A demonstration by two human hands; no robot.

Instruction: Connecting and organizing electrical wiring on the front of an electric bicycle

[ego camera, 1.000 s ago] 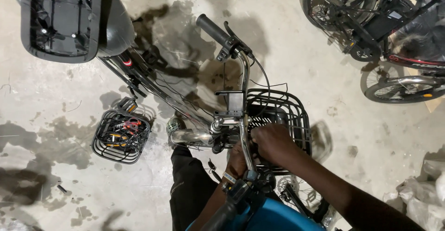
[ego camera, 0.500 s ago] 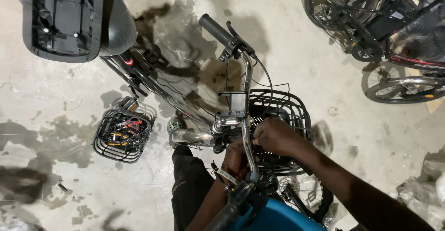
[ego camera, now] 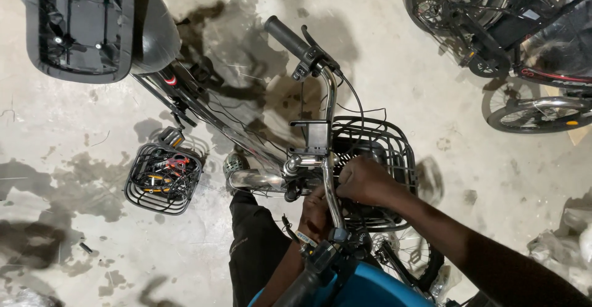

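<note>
Bicycle handlebar [ego camera: 330,159], chrome, standing over front wire basket [ego camera: 394,153]: right hand [ego camera: 364,180] is closing fingers around bar beside stem, steadying it; left hand [ego camera: 316,211] is reaching underneath, finger position hidden. Small tool basket [ego camera: 163,177] is sitting nearby on concrete floor [ego camera: 92,128].

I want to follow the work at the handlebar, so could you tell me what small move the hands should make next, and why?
Probably keep the left hand bracing the handlebar while the right hand works at the stem, since both hands sit close by the front basket and the bicycle looks unsupported otherwise.
</note>
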